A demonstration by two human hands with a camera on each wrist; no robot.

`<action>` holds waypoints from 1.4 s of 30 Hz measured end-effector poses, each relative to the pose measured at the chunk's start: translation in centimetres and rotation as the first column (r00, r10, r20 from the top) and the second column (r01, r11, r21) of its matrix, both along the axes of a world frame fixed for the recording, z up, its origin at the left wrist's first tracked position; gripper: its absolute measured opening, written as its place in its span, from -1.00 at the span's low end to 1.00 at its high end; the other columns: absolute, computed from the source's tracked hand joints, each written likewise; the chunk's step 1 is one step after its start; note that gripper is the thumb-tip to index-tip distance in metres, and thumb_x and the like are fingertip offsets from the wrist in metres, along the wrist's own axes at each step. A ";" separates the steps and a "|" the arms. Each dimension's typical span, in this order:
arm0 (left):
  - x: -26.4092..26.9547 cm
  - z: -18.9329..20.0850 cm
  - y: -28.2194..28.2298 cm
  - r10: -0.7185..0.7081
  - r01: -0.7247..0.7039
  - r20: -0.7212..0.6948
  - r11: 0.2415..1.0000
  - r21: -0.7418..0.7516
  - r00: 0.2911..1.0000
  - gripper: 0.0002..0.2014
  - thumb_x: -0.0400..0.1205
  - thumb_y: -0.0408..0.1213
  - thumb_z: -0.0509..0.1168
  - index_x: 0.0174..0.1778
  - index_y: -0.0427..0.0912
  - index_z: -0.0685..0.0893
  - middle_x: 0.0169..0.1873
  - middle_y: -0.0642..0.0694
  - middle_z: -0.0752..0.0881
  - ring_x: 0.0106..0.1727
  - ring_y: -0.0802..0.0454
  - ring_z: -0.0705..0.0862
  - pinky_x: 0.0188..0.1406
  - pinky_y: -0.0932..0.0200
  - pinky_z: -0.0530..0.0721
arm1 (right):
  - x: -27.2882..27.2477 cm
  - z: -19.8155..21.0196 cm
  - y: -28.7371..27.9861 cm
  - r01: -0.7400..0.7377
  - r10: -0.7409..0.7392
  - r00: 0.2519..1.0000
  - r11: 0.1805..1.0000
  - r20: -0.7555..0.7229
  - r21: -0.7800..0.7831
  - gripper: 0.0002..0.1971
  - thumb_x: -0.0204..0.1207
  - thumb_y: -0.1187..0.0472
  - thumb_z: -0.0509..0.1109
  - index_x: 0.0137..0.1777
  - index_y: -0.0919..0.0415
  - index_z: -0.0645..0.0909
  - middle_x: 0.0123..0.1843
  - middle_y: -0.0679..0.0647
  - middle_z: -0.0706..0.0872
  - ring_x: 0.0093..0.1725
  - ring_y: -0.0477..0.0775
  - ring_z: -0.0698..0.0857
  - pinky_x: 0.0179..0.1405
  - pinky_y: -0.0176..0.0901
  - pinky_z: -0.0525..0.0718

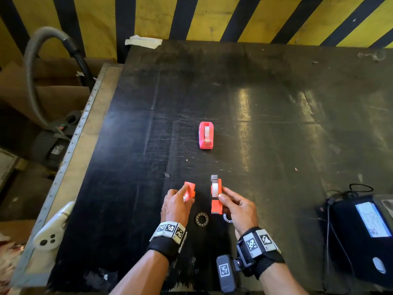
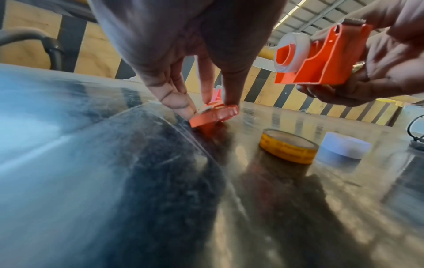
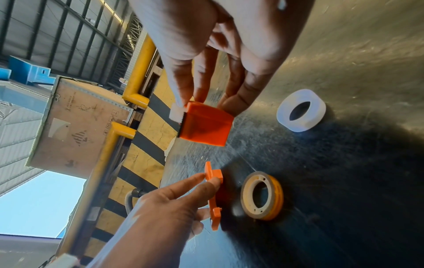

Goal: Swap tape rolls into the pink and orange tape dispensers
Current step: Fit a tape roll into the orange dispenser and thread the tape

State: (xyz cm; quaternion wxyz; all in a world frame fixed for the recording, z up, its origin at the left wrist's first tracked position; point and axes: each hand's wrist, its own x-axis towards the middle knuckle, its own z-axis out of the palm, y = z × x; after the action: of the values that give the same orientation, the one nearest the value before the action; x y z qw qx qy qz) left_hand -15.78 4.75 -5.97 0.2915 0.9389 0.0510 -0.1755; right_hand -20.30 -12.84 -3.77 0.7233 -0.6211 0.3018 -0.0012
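Observation:
The pink dispenser [image 1: 205, 135] stands alone mid-table with a pale roll inside. My right hand [image 1: 222, 193] grips the orange dispenser body [image 1: 216, 206] above the table; a white tape roll [image 2: 291, 52] sits on its hub and the side is uncovered. My left hand [image 1: 187, 196] pinches the loose orange side cover [image 1: 190, 190], tilted, with its lower edge at the table [image 2: 213, 116]. Between my wrists lie a yellow tape roll [image 1: 201, 219] and a white tape roll [image 3: 301, 110], the white one partly hidden under my right hand in the head view.
The black table [image 1: 276, 103] ends at a metal-edged crate [image 1: 85, 135] on the left. A white handheld controller [image 1: 53, 231] lies at the near left. A black device with a screen [image 1: 370, 220] and cables sits at the near right. A striped wall [image 1: 212, 15] is behind.

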 end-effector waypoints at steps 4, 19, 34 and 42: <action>0.3 0.6 -0.1 0.071 -0.074 -0.037 0.993 -0.090 0.997 -0.51 0.67 -0.05 0.36 0.55 0.26 0.50 0.14 -0.03 0.61 0.09 -0.01 0.71 0.04 0.19 0.58 | 0.2 -0.4 0.1 -0.012 0.011 1.000 1.000 -0.019 -0.024 -0.73 0.43 0.30 0.58 -0.08 -0.16 0.82 0.07 0.04 0.88 0.09 0.01 0.83 0.11 -0.10 0.75; -0.2 4.3 0.0 0.158 -0.275 -0.225 0.591 -0.758 0.961 -0.52 0.69 -0.29 0.39 0.56 -0.02 0.55 -0.05 -0.13 0.89 -0.04 0.06 0.89 -0.19 0.35 0.73 | 1.7 1.2 1.3 -0.101 0.110 0.993 0.969 -0.032 0.226 -0.74 0.52 0.35 0.47 0.18 0.18 0.78 0.04 0.28 0.87 0.05 0.29 0.85 0.24 0.33 0.71; -0.2 4.8 -0.2 0.135 -0.284 -0.252 0.548 -0.787 0.958 -0.57 0.69 -0.30 0.37 0.51 -0.02 0.59 -0.09 -0.07 0.90 -0.04 0.05 0.89 -0.16 0.25 0.78 | 2.1 1.3 1.6 -0.110 0.115 0.993 0.964 -0.009 0.241 -0.74 0.52 0.35 0.48 0.18 0.19 0.78 0.06 0.33 0.85 0.07 0.38 0.83 0.19 0.33 0.72; 0.6 4.0 0.2 0.121 -0.261 -0.235 0.585 -0.768 0.964 -0.56 0.70 -0.27 0.37 0.53 -0.04 0.60 0.02 -0.12 0.89 0.10 -0.13 0.85 0.07 -0.01 0.71 | 2.9 1.0 1.8 -0.118 0.122 0.993 0.971 -0.006 0.209 -0.75 0.52 0.35 0.48 0.18 0.18 0.79 0.06 0.30 0.85 0.05 0.33 0.84 0.17 0.32 0.74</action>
State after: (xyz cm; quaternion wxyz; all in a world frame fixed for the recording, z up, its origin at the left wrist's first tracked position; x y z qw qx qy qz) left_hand -15.20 4.99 -1.94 0.6888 0.6843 0.0917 -0.2210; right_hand -17.39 -11.01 -2.79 0.7802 -0.5592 0.2687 0.0798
